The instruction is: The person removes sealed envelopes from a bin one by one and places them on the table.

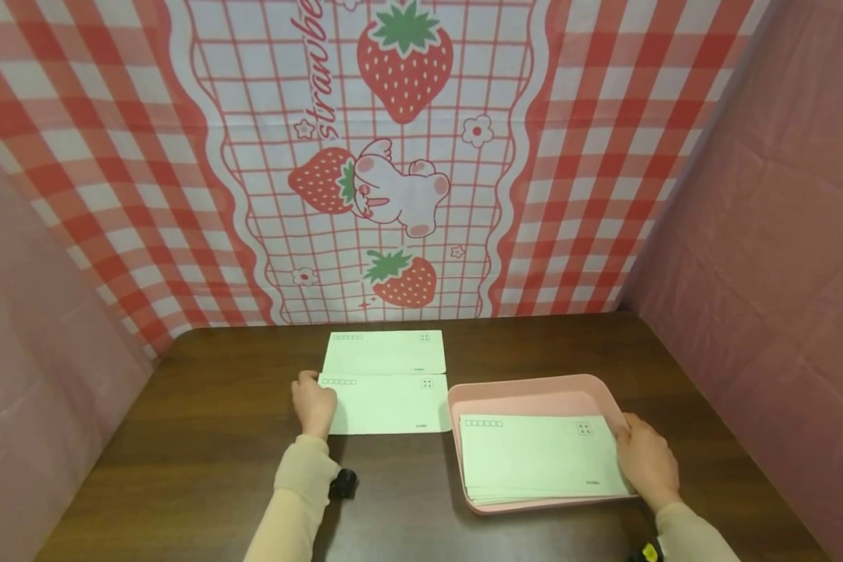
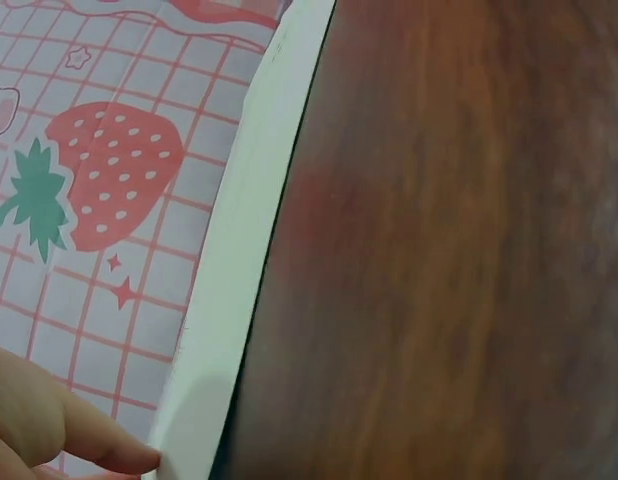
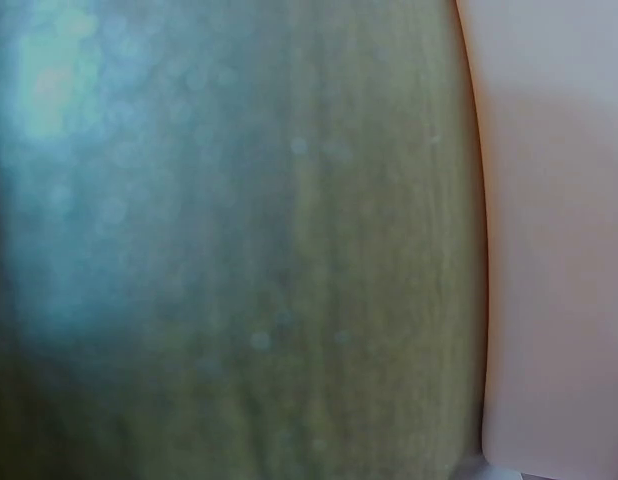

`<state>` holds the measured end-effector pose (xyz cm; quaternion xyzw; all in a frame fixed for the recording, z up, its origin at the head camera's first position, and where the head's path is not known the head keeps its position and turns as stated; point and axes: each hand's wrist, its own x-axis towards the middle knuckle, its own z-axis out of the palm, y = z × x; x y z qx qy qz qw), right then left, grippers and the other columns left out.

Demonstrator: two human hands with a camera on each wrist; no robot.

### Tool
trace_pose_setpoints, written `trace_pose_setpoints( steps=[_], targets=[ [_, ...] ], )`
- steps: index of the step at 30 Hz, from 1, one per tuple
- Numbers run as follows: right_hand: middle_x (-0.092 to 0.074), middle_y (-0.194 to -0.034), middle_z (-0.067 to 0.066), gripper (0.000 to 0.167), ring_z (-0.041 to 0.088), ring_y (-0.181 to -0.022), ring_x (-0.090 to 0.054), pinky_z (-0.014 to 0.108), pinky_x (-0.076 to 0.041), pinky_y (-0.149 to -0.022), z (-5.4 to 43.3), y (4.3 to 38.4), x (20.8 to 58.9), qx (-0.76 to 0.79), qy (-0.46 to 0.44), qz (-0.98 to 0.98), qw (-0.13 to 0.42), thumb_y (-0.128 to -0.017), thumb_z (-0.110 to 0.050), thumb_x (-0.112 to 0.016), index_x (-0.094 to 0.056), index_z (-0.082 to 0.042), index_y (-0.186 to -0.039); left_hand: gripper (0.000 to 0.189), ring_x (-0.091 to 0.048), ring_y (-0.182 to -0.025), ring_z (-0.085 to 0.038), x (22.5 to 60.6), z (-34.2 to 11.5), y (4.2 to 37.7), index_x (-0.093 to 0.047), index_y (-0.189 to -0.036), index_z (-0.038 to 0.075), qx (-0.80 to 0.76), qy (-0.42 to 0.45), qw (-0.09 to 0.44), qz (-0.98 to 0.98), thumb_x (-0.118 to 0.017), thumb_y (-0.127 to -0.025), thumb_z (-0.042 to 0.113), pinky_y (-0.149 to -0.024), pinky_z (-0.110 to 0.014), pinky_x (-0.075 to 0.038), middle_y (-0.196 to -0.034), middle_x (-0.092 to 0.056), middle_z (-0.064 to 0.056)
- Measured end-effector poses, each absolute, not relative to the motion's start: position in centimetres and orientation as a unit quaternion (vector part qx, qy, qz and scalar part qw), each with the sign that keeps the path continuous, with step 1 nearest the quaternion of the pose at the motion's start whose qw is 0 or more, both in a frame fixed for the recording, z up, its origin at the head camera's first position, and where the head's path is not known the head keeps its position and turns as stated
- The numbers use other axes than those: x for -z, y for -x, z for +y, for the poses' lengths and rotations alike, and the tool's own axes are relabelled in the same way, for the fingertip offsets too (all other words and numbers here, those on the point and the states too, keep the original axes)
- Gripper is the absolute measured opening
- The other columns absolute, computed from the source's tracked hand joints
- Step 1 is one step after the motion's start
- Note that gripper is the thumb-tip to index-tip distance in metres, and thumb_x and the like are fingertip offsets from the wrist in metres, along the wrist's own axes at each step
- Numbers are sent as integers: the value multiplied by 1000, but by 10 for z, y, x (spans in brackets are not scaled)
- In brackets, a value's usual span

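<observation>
Two pale envelopes lie one beyond the other on the brown surface (image 1: 218,460), the near envelope (image 1: 386,406) meeting the far envelope (image 1: 384,353) along a long edge, printed boxes to the left and stamp mark to the right on both; that shared facing seems meant to keep them in one tidy column, though whether one edge overlaps the other cannot be told. To their right, the pink tray (image 1: 527,396) holds a stack of envelopes (image 1: 534,460), turned the same way and gathered toward its near side, likely so that the pile stays together and within reach. The tray's left rim comes right up to the near envelope's right edge; whether they touch is unclear. The left hand (image 1: 314,404) is nearly closed, thumb and fingers pinching the near envelope at its left edge, a hold that probably leaves the printed face flat and lets its position be adjusted. In the left wrist view a fingertip meets the pale paper edge. The right hand (image 1: 649,460) grasps the tray's right rim, fingers curled about it, presumably to steady it.
</observation>
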<state>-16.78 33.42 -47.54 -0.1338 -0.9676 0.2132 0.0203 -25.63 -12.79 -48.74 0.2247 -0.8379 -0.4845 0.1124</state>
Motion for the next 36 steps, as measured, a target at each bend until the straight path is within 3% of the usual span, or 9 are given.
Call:
trace_pose_setpoints(
  steps=[8,21,36],
  targets=[
    [-44,-122,33,40,52,-103,-46,60,-40,-77,335,168,476,-215,134,-967,14,-96,-18,-35,-40,6,-128,36,-45,-101,-47,486,-132,256,-52,-111,-8,400,-213,112,-884,-48,-76,0,-88,-50,-36,-108,-51,-31],
    [-45,-122,33,39,52,-103,-46,60,-40,-77,334,167,474,-217,130,-967,15,-96,-18,-35,-40,5,-128,35,-48,-100,-45,486,-135,261,-54,-112,-8,390,-231,88,-887,-48,-78,0,-84,-52,-40,-107,-52,-31],
    [-46,-120,33,39,52,-102,-47,60,-40,-76,333,166,473,-217,128,-967,22,-95,-17,-35,-41,6,-126,34,-51,-99,-45,485,-136,261,-58,-107,-8,375,-238,100,-891,-48,-76,1,-84,-52,-41,-104,-55,-30]
  ],
)
